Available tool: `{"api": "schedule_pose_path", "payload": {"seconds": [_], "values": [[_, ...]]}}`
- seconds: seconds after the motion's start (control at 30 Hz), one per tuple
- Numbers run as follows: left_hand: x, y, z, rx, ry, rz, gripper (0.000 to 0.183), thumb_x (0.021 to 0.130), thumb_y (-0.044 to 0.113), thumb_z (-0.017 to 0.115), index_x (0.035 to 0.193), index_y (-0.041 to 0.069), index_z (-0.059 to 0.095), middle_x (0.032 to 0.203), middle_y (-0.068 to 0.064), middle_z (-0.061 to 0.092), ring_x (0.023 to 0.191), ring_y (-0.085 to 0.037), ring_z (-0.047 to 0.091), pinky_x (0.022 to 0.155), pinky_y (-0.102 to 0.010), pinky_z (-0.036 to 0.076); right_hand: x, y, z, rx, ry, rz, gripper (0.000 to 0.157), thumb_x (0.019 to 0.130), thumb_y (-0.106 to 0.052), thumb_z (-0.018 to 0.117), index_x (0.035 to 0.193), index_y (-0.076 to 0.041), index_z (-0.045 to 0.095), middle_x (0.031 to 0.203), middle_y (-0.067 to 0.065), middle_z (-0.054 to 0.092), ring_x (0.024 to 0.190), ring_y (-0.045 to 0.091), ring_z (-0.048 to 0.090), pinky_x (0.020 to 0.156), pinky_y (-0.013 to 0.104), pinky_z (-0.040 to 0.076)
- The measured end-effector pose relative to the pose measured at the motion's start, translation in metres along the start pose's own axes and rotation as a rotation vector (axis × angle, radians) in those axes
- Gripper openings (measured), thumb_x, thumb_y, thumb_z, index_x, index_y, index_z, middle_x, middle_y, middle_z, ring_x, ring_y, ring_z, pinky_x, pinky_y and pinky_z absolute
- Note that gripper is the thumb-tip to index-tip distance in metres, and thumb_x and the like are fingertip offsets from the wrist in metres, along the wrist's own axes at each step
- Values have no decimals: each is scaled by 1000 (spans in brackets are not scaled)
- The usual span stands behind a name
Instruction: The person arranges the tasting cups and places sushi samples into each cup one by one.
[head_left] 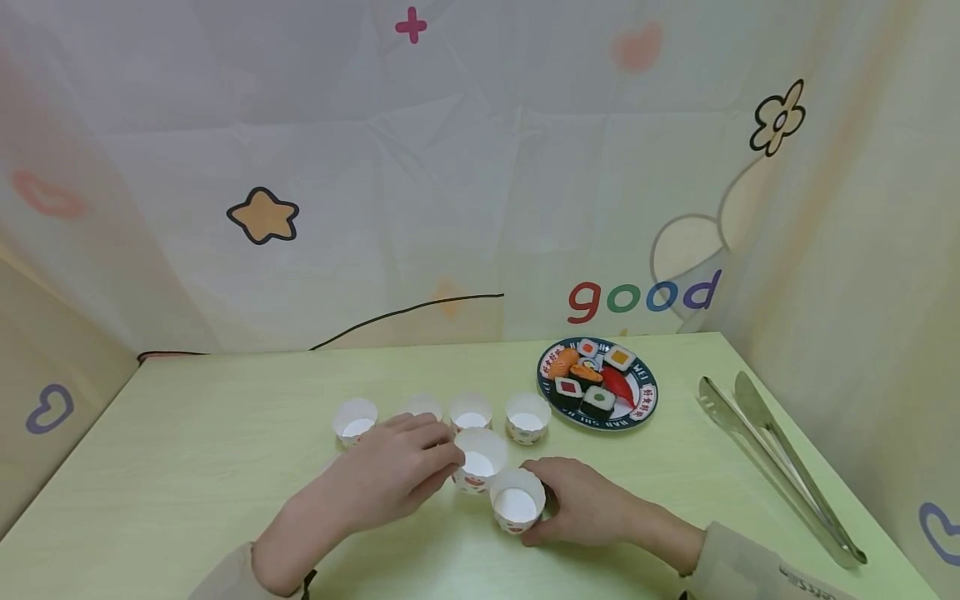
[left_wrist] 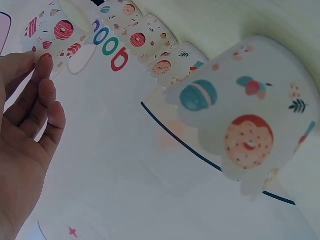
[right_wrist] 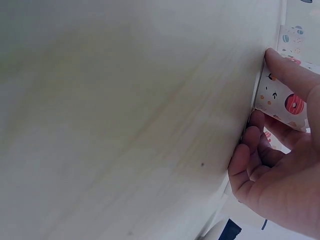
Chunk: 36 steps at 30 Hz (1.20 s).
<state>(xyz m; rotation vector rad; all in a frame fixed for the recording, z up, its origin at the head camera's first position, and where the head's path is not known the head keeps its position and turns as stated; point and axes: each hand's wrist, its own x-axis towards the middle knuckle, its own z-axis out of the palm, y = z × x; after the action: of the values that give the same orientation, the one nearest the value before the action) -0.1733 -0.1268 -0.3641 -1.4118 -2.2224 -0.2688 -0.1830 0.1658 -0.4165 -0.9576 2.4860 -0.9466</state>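
In the head view my left hand (head_left: pixel 401 467) pinches the rim of a white paper baking cup (head_left: pixel 480 458) between thumb and fingers. The left wrist view shows the donut print on that cup (left_wrist: pixel 55 30) beside the fingertips. Just to the right and nearer to me, my right hand (head_left: pixel 581 504) grips a second baking cup (head_left: pixel 517 504) low on its side. That cup (right_wrist: pixel 280 97) sits between thumb and fingers in the right wrist view, close to the tabletop. Behind these stand more cups: a left one (head_left: pixel 355 421), one partly hidden by my left hand (head_left: pixel 423 406), a middle one (head_left: pixel 471 410) and a right one (head_left: pixel 527 417).
A round plate (head_left: pixel 648 392) with printed rim carries several sushi pieces at the back right. Metal tongs (head_left: pixel 780 467) lie along the right side of the pale green table (head_left: pixel 187 450). A patterned curtain (head_left: pixel 375 208) hangs behind.
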Motion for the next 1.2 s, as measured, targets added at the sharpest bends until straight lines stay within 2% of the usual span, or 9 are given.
{"api": "schedule_pose_path", "payload": {"seconds": [0.3,0.5,1.0,1.2], "values": [[-5,-4,-1,2,-2,-16,14,86,7,81,94,14,71,87,5,60,77,-12,52,73,-27,49,0,-1,0,-9,2,3,44,78,-32,92,114,-21,68,105,-18,65,97,7,58,96,39,47],[-10,-6,0,-6,-40,-52,14,87,7,81,93,14,70,88,6,61,78,-12,52,72,-27,47,0,-1,0,-3,-12,28,44,79,-32,91,114,-21,67,105,-18,64,97,7,57,97,39,47],[-17,-11,0,22,-103,-112,14,87,8,80,89,15,68,84,7,59,77,-12,52,73,-29,48,-1,-2,-1,-16,-9,25,46,78,-33,92,114,-20,67,104,-17,64,97,7,57,96,39,47],[-20,-13,0,17,-135,-139,15,87,9,80,86,16,67,82,8,57,75,-12,50,69,-26,44,-1,-3,-1,-12,-11,33,46,78,-33,91,114,-20,67,104,-16,64,97,7,57,96,40,47]]}}
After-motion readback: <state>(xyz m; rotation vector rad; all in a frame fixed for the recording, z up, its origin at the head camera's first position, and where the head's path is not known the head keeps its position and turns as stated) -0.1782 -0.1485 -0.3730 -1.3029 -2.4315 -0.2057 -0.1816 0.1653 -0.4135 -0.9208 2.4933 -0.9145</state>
